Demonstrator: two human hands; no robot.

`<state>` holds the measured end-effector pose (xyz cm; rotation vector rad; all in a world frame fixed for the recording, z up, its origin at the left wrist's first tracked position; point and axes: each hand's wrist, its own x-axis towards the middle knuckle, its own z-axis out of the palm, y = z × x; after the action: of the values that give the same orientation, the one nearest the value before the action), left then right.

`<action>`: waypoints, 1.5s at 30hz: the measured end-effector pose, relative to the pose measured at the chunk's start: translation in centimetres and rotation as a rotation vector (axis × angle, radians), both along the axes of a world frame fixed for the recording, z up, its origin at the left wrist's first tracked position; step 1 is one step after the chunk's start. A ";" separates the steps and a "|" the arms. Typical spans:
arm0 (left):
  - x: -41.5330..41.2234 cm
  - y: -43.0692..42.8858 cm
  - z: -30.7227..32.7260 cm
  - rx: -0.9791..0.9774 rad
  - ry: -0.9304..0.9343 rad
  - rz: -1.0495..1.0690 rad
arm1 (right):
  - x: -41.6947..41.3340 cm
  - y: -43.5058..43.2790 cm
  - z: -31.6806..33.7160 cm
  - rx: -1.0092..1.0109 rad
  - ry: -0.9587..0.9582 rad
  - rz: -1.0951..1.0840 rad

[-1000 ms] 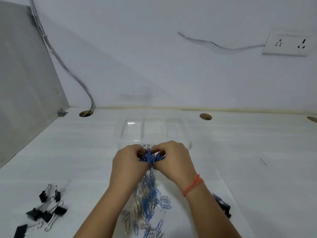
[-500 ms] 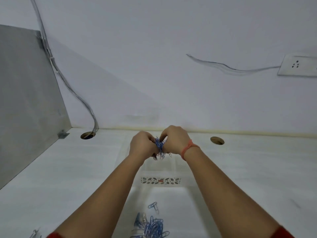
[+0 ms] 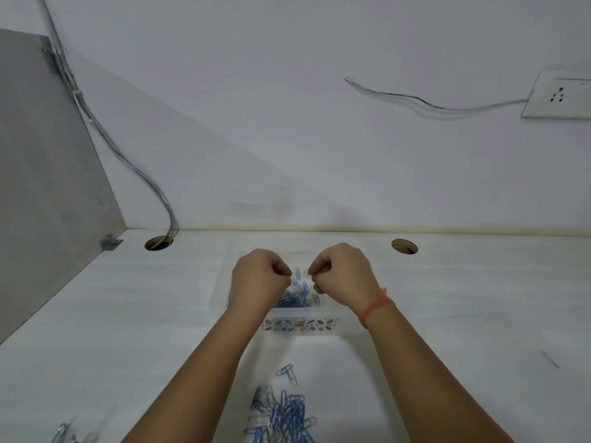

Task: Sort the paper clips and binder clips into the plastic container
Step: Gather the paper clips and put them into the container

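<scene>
Blue and silver wire is the stock under sorting.

Head view: a batch of paper clips [image 3: 297, 295] lies inside the clear plastic container [image 3: 300, 326], just behind its leaf-patterned front wall. Your left hand [image 3: 260, 281] and right hand [image 3: 343, 276] hang over it, apart, with a clip or two showing in the gap between them. Both hands have their fingers curled in. Whether any clips are pinched inside cannot be told, because the fists hide it and the frame is smeared.

A larger pile [image 3: 281, 417] of clips lies on the table [image 3: 447, 298] nearer you, between your forearms, with two strays just beyond it. Binder clips are not confirmed — there is only a blurred metal glint at the bottom left edge.

Handling, as judged: the clips are light, stiff, slick and prone to hooking together, so expect tangled clumps. Scoop from the pile's edges with fingertips under the clump, and take singles by a pinch on the loop. The container looks light — likely to slide if knocked.
</scene>
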<state>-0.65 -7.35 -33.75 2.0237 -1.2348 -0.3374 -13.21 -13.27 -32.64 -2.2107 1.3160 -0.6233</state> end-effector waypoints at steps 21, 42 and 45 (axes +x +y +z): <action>-1.6 19.3 -6.2 0.594 -0.281 -0.482 | -8.9 13.5 -6.8 0.027 0.504 0.459; -4.9 13.8 -6.2 0.277 -0.144 -0.104 | -3.1 15.1 -7.5 -0.111 0.325 0.224; -5.1 13.3 -4.3 0.223 -0.164 -0.081 | -2.9 14.7 -5.8 -0.160 0.303 0.204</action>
<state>-5.79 5.91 -38.04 2.2313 -1.4377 -0.3677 -16.14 1.42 -38.48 -2.6101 1.1912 -0.3363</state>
